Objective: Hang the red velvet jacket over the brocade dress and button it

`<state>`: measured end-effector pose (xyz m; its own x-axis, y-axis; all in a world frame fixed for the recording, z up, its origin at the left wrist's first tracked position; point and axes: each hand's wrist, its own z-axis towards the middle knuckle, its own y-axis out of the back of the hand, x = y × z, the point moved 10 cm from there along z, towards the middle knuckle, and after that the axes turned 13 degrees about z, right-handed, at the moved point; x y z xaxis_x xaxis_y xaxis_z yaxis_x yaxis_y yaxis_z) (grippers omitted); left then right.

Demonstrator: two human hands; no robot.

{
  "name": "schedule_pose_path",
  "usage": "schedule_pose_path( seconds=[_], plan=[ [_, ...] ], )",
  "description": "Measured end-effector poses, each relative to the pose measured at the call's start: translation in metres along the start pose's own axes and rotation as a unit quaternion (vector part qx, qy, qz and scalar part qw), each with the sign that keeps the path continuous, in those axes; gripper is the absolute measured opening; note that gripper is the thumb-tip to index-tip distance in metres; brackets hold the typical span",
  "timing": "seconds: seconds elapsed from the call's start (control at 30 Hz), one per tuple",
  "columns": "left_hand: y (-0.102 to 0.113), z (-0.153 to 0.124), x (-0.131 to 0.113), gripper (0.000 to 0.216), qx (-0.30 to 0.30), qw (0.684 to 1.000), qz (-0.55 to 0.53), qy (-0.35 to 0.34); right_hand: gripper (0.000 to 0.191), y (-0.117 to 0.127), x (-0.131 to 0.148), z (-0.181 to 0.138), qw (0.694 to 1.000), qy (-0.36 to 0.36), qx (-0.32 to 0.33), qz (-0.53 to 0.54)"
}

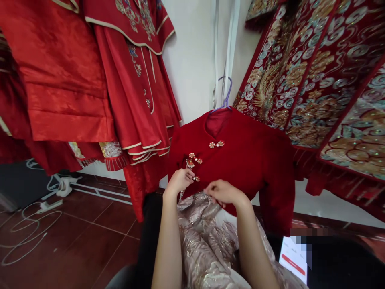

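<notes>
While shimmering pale fabric (207, 249) lies nearest, with a phone (290, 259) just to its right, the right hand (222, 192) has its fingertips together in front of the red jacket (240, 160), though whether they pinch anything cannot be told. The left hand (181, 180) rests against the jacket just below a tasselled ornament (190, 163), its grip unclear. Straight ahead, the jacket hangs from a purple hanger (226, 103) by a white rack (232, 40), with red garments (66, 80) to the left, embroidered garments (325, 80) to the right and a pale wall (194, 60) behind.
</notes>
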<state>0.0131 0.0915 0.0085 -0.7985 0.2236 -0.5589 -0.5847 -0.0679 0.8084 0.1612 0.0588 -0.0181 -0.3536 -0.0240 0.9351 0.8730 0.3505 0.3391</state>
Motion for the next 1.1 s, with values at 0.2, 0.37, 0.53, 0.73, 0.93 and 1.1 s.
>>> schedule_pose_path(
  seconds=[0.2,0.37,0.53,0.73,0.93,1.1],
  plan=[
    [-0.002,0.003,0.007,0.021,-0.004,1.000,0.000,0.019,0.018,0.004,0.010,0.007,0.995,0.081,-0.059,-0.015],
    [-0.001,0.004,0.008,0.015,-0.019,1.000,-0.009,0.013,0.025,0.005,0.025,0.018,0.983,0.141,-0.113,-0.025],
    [0.002,0.003,0.007,0.013,-0.036,0.999,0.006,-0.009,0.022,0.004,0.025,0.020,0.980,0.159,-0.115,-0.034],
    [-0.012,0.004,0.004,0.022,0.019,0.998,-0.068,-0.003,0.029,0.008,0.023,0.021,0.976,0.153,-0.147,-0.050],
    [-0.007,0.003,0.000,0.016,-0.023,0.999,-0.031,-0.007,0.032,0.009,0.016,0.030,0.972,0.153,-0.177,-0.021],
    [-0.003,0.002,0.000,0.013,-0.042,0.999,0.008,-0.019,0.027,0.010,0.014,0.029,0.977,0.129,-0.171,-0.011]
  ],
)
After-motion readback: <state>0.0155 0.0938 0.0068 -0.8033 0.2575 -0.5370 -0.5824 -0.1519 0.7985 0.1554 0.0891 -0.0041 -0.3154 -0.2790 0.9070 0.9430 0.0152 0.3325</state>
